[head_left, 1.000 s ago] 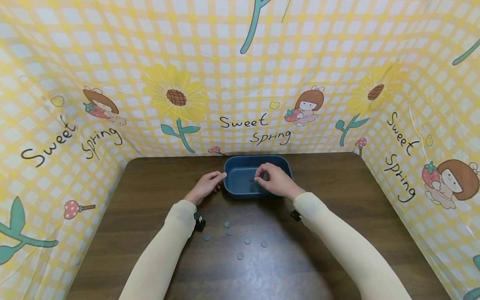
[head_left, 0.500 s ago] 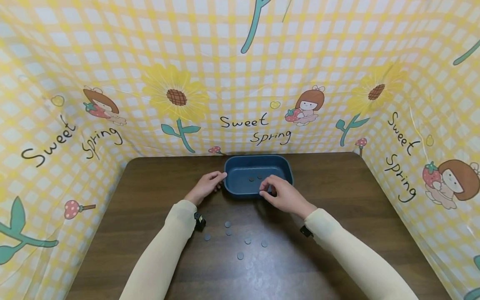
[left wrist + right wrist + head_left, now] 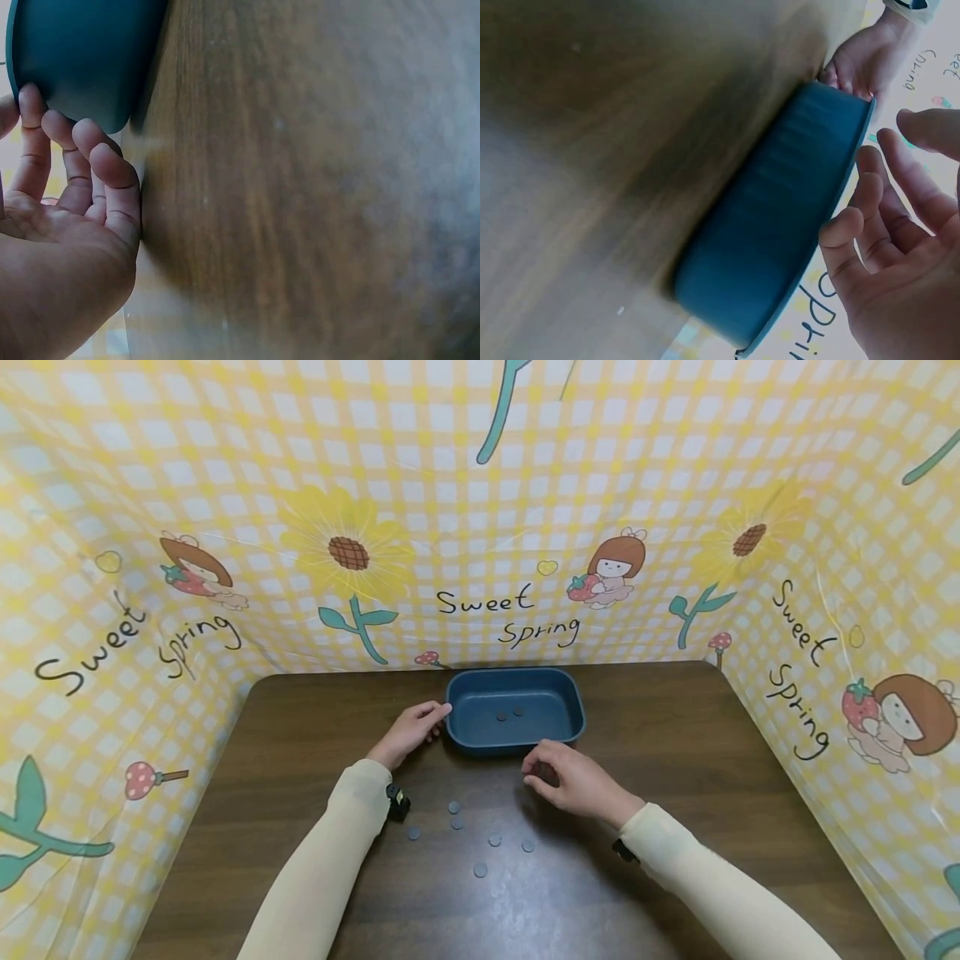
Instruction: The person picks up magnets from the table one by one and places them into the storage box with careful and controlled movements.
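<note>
A dark blue rectangular plastic bin (image 3: pixel 474 727) stands at the back of the table. Two small coin-like discs (image 3: pixel 502 717) lie on its floor. At the bin's left end, my left hand (image 3: pixel 410 732) pinches the rim between thumb and forefinger; in the left wrist view the other fingers curl loosely below the edge of the bin (image 3: pixel 86 56). My right hand (image 3: pixel 576 783) hovers just in front of the bin's near right corner, fingers loosely bent. Seen from the right wrist, nothing lies between the fingers of this hand (image 3: pixel 892 247).
Several grey discs (image 3: pixel 495 840) lie scattered on the brown wooden table (image 3: pixel 315 718), in front of the bin and between the forearms. A yellow checked cloth (image 3: pixel 480 510) with printed flowers hangs around the table's back and sides.
My right hand has come out of the bin toward me and to the right, leaving a second disc visible inside. The left hand keeps its place at the rim.
</note>
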### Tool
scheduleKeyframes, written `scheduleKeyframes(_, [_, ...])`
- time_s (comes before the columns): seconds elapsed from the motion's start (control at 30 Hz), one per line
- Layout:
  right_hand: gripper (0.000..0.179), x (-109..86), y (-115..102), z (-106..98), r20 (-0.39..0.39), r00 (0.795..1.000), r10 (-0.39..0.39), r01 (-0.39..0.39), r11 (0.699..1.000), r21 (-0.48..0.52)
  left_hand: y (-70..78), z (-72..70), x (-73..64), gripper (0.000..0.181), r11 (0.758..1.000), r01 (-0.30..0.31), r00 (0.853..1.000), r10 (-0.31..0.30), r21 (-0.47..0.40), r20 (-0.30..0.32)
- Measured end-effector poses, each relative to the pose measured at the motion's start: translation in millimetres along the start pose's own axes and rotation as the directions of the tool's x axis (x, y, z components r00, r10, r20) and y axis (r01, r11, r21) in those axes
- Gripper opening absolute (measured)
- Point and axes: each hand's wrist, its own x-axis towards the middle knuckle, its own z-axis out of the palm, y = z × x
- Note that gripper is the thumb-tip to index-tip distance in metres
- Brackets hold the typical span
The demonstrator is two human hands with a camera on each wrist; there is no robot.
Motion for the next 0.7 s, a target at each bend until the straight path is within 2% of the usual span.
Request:
scheduleKeyframes(0.37, [0.014,-19.2,-2.3,12.6,0.117,0.992,-0.047,0.053,0.997,-0.050,-2.3,-1.7,0.9,0.042,1.000,-0.003,1.000,0.003,0.009,-0.003])
scheduleKeyframes(0.7, [0.014,-30.6,-1.6,24.2,0.159,0.980,-0.115,0.127,0.990,-0.067,-1.8,-1.0,0.4,0.041,1.000,-0.007,1.000,0.007,0.000,0.000])
